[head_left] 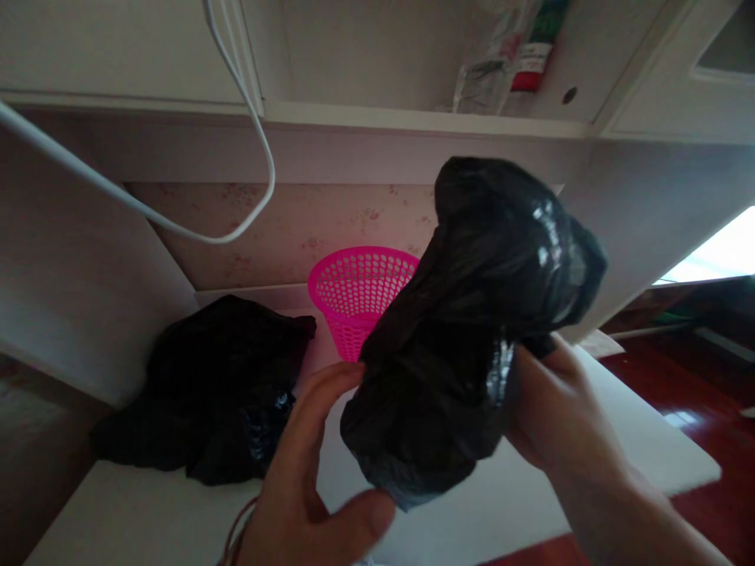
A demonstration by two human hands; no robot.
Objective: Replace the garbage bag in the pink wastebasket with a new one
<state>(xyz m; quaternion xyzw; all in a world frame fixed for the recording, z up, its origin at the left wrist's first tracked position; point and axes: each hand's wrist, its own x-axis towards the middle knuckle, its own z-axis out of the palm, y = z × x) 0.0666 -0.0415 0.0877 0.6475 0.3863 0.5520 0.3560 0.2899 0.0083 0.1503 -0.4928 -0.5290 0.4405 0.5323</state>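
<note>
Both hands, left hand and right hand, grip a crumpled black plastic bag above the white table, pink basket behind

The single view comes from a camera worn on the person's head, looking forward and down over a white tabletop. It sits close to the person's own left hand and right hand, which fill the lower frame with a black plastic bag. Farther off it faces a pink basket, the wall and a shelf above.
</note>
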